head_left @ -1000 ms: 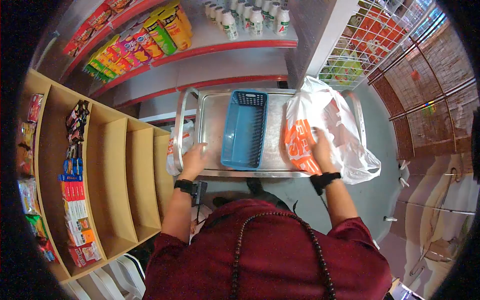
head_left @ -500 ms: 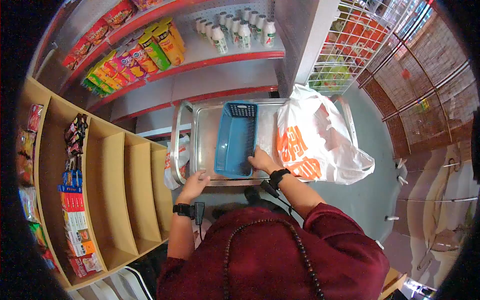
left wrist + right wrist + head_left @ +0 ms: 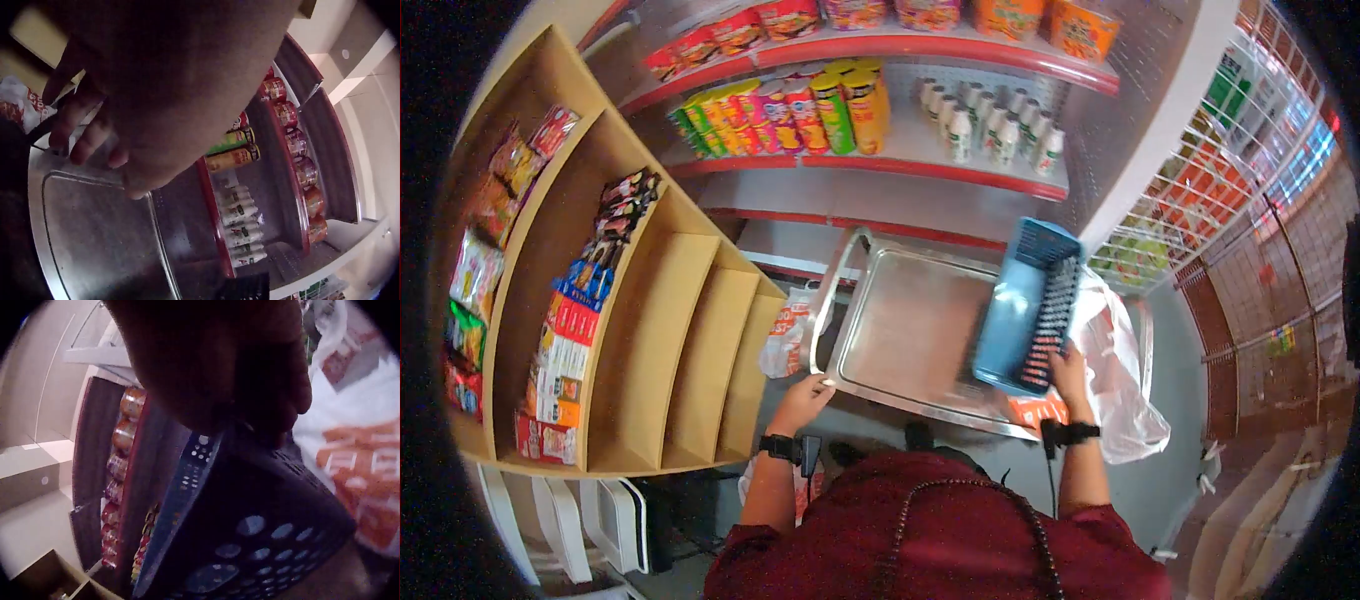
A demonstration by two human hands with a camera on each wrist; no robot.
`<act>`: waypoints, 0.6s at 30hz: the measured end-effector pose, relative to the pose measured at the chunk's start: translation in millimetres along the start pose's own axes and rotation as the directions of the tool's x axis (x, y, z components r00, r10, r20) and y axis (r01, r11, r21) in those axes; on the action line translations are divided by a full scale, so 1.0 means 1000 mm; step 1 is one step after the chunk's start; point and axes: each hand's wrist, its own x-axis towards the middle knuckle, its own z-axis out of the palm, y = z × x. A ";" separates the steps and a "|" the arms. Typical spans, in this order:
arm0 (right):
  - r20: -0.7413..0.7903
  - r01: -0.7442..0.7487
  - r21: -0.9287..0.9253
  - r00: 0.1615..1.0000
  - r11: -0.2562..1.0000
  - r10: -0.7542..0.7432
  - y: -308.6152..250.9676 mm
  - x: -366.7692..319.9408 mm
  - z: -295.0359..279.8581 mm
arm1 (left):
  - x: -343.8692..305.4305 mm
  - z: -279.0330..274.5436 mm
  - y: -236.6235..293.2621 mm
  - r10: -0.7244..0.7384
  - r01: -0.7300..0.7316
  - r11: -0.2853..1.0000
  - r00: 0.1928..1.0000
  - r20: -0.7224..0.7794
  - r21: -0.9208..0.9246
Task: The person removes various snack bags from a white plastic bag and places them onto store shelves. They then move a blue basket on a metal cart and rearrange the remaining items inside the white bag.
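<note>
A blue plastic basket (image 3: 1028, 305) with perforated sides is tilted above the right end of a steel trolley (image 3: 920, 320). My right hand (image 3: 1072, 385) grips the basket's rim on its near right side, fingers over the edge in the right wrist view. Under and beside the basket is a white plastic bag (image 3: 1115, 370) with orange print, partly hidden by it. My left hand (image 3: 802, 402) is at the trolley's near left corner, beside the base of the metal handle (image 3: 828, 310). Its fingers (image 3: 90, 140) are loosely bent and spread over that corner.
Shelves ahead carry snack canisters (image 3: 800, 115), white bottles (image 3: 1000, 130) and instant noodle tubs (image 3: 860, 12). At left stands a wooden rack (image 3: 670, 350) with packaged snacks. Another printed bag (image 3: 788, 335) is beyond the left handle. White wire mesh (image 3: 1200, 170) rises at right.
My right hand left the white bag, took hold of the basket and carried it rightward from the trolley's middle. My left hand stayed near the left corner. The head view shifted.
</note>
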 end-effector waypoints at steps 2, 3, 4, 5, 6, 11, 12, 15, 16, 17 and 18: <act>-0.120 0.034 -0.234 0.991 0.972 -0.064 0.002 -0.009 -0.042 | -0.012 -0.006 0.000 -0.023 0.024 0.999 0.999 -0.027 0.048; -0.121 0.107 -0.238 0.983 0.965 -0.139 0.021 -0.006 -0.069 | -0.016 -0.007 -0.004 -0.035 0.037 0.999 0.998 -0.050 0.040; -0.122 0.180 -0.240 0.969 0.954 -0.213 0.037 -0.003 -0.088 | -0.021 -0.008 -0.010 -0.056 0.057 0.998 0.995 -0.081 0.017; -0.168 0.022 -0.287 0.983 0.958 -0.073 0.029 -0.011 -0.098 | -0.026 -0.009 -0.017 -0.079 0.079 0.997 0.991 -0.109 -0.007; -0.222 -0.136 -0.328 0.973 0.935 0.064 0.019 -0.019 -0.108 | -0.031 -0.010 -0.021 -0.095 0.094 0.995 0.987 -0.128 -0.016; -0.234 -0.112 -0.787 0.964 0.607 -0.125 0.090 -0.014 -0.151 | -0.063 -0.010 -0.091 -0.212 0.236 0.970 0.938 -0.274 0.058; -0.182 -0.095 -0.937 0.954 0.335 -0.239 0.131 0.000 -0.169 | -0.077 -0.009 -0.109 -0.245 0.268 0.963 0.922 -0.299 0.036; -0.128 -0.144 -0.990 0.892 -0.004 -0.433 0.132 -0.013 -0.155 | -0.131 0.018 -0.241 -0.460 0.476 0.879 0.826 -0.326 -0.035; -0.094 -0.113 -0.993 0.897 -0.019 -0.432 0.152 0.001 -0.165 | -0.161 0.035 -0.293 -0.486 0.498 0.866 0.808 -0.335 -0.054; -0.149 -0.074 -0.964 0.945 0.254 -0.292 0.181 0.017 -0.184 | -0.194 0.053 -0.329 -0.322 0.354 0.935 0.858 -0.400 0.006; -0.164 -0.077 -0.860 0.978 0.505 -0.129 0.200 0.027 -0.194 | -0.223 0.065 -0.345 -0.149 0.205 0.976 0.881 -0.449 0.078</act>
